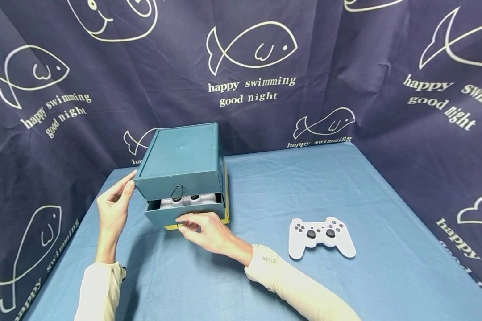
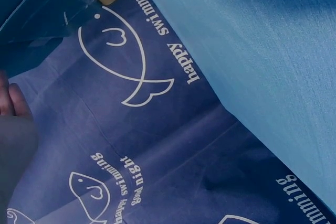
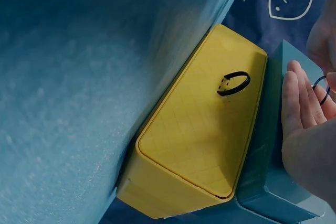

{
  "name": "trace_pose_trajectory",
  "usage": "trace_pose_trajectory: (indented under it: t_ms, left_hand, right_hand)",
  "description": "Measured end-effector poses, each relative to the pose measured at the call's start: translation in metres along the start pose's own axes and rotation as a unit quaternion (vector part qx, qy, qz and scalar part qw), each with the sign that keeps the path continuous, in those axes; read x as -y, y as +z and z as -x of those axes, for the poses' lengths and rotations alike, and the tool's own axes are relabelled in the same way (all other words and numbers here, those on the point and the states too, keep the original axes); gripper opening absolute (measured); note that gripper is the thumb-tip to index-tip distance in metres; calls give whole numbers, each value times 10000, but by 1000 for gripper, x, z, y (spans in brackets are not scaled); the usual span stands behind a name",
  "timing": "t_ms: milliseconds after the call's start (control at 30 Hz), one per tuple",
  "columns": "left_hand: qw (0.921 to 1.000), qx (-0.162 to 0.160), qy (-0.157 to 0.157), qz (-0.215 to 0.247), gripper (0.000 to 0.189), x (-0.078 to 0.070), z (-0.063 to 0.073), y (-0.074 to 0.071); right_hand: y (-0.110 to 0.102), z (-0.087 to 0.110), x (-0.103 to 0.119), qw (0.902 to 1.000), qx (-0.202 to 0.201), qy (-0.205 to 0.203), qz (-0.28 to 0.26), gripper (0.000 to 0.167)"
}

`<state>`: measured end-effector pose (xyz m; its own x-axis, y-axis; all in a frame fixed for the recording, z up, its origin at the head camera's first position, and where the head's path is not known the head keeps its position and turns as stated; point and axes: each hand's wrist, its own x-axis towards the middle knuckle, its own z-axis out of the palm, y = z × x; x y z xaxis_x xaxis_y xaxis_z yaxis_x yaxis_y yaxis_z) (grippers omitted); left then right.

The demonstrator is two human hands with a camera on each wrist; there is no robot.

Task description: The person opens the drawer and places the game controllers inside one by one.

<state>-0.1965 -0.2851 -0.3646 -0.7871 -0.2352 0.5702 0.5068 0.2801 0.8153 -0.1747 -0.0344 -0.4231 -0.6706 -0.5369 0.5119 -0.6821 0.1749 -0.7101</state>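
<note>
A teal drawer box (image 1: 180,151) stands on the table above a yellow drawer (image 3: 199,124). Its lower teal drawer (image 1: 160,217) is pulled partway out, and inside lies a white game controller (image 1: 166,203), only its top with two black sticks showing. My right hand (image 1: 209,232) pinches that drawer's black loop handle (image 3: 316,83) between thumb and fingers. At the upper teal section's front left corner, my left hand (image 1: 114,205) touches the box with fairly straight fingers and thumb. In the left wrist view only part of this hand (image 2: 13,124) shows.
A second white game controller (image 1: 322,237) lies on the blue cloth-covered table (image 1: 273,196), right of the drawers. A black loop (image 1: 177,191) hangs on the upper teal front, another (image 3: 234,83) on the yellow one. A dark blue fish-print curtain (image 1: 257,111) rises behind.
</note>
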Motion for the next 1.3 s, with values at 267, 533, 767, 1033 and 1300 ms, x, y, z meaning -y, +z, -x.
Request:
trace_pose_trajectory:
  t_ms: [267, 533, 767, 1033, 1300]
  left_hand:
    - [10000, -13, -70, 5, 30, 0, 1, 0]
    - [9999, -4, -57, 86, 29, 0, 1, -1]
    - [9999, 6, 19, 100, 29, 1, 1, -1]
    - [9999, -6, 17, 169, 29, 1, 0, 0]
    - [10000, -22, 25, 18, 30, 1, 0, -1]
  right_hand:
    - [-1, -4, -5, 10000, -54, -68, -2, 24]
    - [-1, -7, -9, 10000, -45, -48, -39, 24]
    - [-2, -9, -12, 9999, -96, 20, 108, 23]
    - [-3, -15, -18, 9996, -161, -109, 219, 23]
    - [-4, -17, -18, 9996, -107, -152, 214, 24]
